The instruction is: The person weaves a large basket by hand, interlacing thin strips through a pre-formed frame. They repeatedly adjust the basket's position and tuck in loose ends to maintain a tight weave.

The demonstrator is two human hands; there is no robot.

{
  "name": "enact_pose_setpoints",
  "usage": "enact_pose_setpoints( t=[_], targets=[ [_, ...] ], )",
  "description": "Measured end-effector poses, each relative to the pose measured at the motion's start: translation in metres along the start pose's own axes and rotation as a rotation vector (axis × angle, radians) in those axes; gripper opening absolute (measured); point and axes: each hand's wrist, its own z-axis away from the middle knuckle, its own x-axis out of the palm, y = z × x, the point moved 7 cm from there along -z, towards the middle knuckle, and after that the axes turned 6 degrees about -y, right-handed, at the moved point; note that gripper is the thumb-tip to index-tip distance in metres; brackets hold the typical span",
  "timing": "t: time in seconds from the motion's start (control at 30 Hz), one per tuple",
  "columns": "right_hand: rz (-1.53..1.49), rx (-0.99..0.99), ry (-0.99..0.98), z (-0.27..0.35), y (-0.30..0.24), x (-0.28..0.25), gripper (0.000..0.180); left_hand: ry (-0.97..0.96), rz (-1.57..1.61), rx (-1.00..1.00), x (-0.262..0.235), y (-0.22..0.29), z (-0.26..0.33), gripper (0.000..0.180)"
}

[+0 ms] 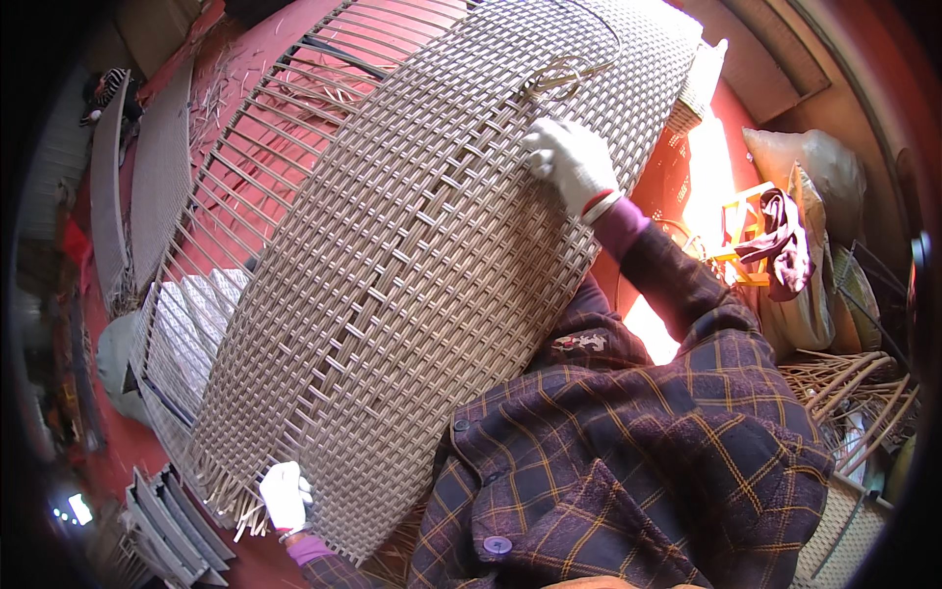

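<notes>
So, left to right: bare rods (235,187), then loose strand ends (251,518) at the near end of the woven panel (471,265), which spans the middle, in front of me. Left hand (286,499) just beside those ends, fingers curled; can't tell if pinching. Strand coil (559,77) up top; right hand (574,165) below it, fingers bent, grip unclear. Probably mid-weaving; another pass would need a sure pinch on one strand.

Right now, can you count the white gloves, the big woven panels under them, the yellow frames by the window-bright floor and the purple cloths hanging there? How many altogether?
White gloves: 2
Big woven panel: 1
Yellow frame: 1
Purple cloth: 1
Total: 5
</notes>
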Motion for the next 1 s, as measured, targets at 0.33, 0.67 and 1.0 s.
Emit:
enact_pose_setpoints(
  t=[0.33,0.67,1.0],
  targets=[
    [0.504,-0.349,-0.213,-0.066,-0.094,-0.024,0.025,0.015,0.202,-0.038,-0.003,-0.011,-0.001,0.020],
    [1.063,-0.428,-0.246,-0.108,-0.121,-0.024,0.023,0.021,0.173,-0.059,-0.003,-0.015,-0.002,0.021],
    [1.131,-0.658,-0.100,-0.146,-0.134,-0.018,0.020,0.028,0.174,-0.045,-0.002,-0.013,0.000,0.021]
  ],
)
